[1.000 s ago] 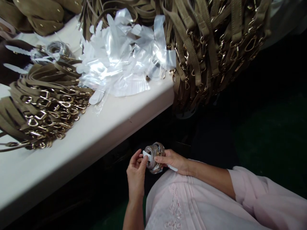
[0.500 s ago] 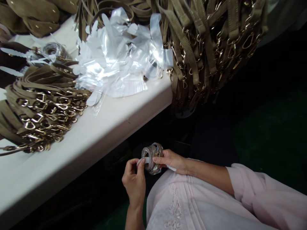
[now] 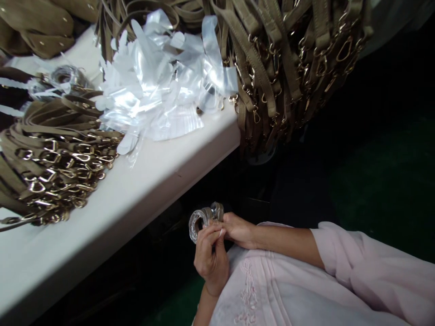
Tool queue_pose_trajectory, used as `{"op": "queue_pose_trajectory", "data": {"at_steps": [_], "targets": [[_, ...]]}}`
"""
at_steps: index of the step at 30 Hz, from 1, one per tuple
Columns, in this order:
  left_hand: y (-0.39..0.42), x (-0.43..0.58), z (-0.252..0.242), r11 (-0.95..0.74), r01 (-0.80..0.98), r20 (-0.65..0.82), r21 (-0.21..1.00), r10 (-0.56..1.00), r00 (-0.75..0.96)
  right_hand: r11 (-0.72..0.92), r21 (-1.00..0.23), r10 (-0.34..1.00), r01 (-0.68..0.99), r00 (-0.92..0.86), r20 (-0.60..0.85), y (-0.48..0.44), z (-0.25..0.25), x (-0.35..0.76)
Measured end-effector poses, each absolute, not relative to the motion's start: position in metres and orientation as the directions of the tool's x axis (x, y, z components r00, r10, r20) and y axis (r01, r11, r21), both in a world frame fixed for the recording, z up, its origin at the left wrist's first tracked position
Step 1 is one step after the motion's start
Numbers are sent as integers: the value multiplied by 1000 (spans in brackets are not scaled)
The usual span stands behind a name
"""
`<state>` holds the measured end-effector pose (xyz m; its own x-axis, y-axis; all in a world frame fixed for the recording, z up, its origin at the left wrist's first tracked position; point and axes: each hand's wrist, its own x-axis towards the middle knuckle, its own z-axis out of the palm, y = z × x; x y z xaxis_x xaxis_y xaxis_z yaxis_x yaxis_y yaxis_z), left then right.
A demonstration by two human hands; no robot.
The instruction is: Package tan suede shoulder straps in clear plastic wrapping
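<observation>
Several coiled brown straps (image 3: 205, 215), wrapped in clear plastic, are bunched together in front of my body. My right hand (image 3: 238, 228) is closed around them from the right side, its fingers partly hidden. From below, my left hand (image 3: 212, 256) crosses in front of the coils and pinches a small whitish plastic tab (image 3: 222, 232) between thumb and fingers. The left fingertips are close against the right hand. A clear ring of plastic shows at the near coil's round end.
On the white table (image 3: 152, 174) lies a pile of clear plastic strips (image 3: 159, 86). Brown straps with gold clasps (image 3: 57, 167) are heaped at left, near wrapped coils (image 3: 66, 77). More straps (image 3: 285, 59) hang over the table's end. Brown bags (image 3: 44, 22) sit at the back.
My left hand has moved right, from the coil's left end across its front to beside my right hand. The coils have shifted slightly left and turned.
</observation>
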<state>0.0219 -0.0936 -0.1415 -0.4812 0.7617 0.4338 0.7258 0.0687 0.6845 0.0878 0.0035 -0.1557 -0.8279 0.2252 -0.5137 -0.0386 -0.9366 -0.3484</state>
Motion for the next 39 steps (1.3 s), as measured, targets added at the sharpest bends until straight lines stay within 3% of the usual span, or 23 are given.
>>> {"op": "queue_pose_trajectory", "data": {"at_steps": [5,10,14,21,26,29,32,39], "targets": [[-88,25,-146,215,762,460,611,686,-563,-949,-311,192,-43,-862,-469,6,-154,91],[-96,18,-150,309,517,259,798,599,-758,-941,-333,223,-59,-848,-480,9,-160,94],[-104,13,-148,394,538,224,745,612,-758,-934,-354,228,-47,-841,-491,7,-164,94],[-102,15,-160,188,794,496,577,692,-524,-894,-442,331,-69,-767,-550,4,-166,93],[-96,8,-177,56,837,526,544,755,-392,-815,-572,451,-88,-717,-532,2,-170,99],[-92,4,-180,-11,831,546,557,759,-355,-810,-572,463,-128,-739,-490,-1,-172,104],[-91,4,-175,-6,841,551,542,758,-350,-849,-504,418,-157,-783,-460,-2,-172,109],[-94,-9,-154,134,927,703,351,615,-356,-934,-349,179,-74,-943,-279,5,-169,87]]}}
